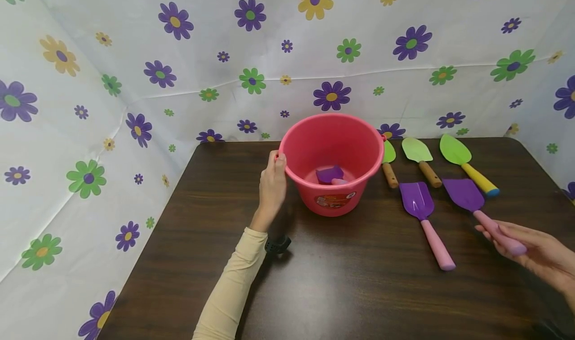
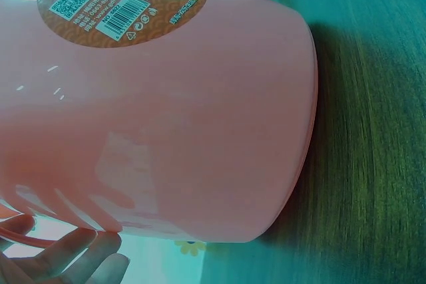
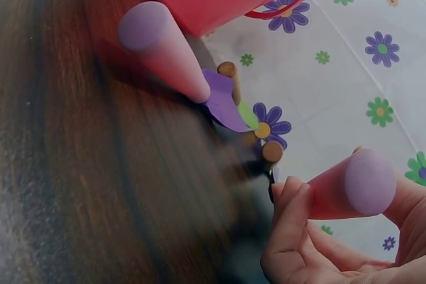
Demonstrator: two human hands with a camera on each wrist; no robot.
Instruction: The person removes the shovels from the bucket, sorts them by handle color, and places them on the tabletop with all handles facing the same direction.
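My left hand (image 1: pixel 272 190) grips the left rim of a pink bucket (image 1: pixel 332 200), by its handle joint. Low in the left wrist view, the fingers of that hand touch the bucket's side (image 2: pixel 200 124). Inside the bucket lies a purple piece (image 1: pixel 330 174) with a bit of pink; the rest of it is hidden by the wall. At the right, my right hand (image 1: pixel 534 245) holds a toy shovel by its pink handle (image 3: pixel 359 184), the purple blade (image 1: pixel 464 192) pointing up and left. Left of it, another purple shovel (image 1: pixel 418 200) with a pink handle lies on the table.
Behind the shovels lie a green trowel (image 1: pixel 389 153) partly hidden by the bucket, a pale green trowel (image 1: pixel 417 149) with a wooden handle, and a green trowel (image 1: pixel 455 149) with a yellow handle. A flowered sheet (image 1: pixel 287 95) hangs behind the dark wooden table (image 1: pixel 350 285).
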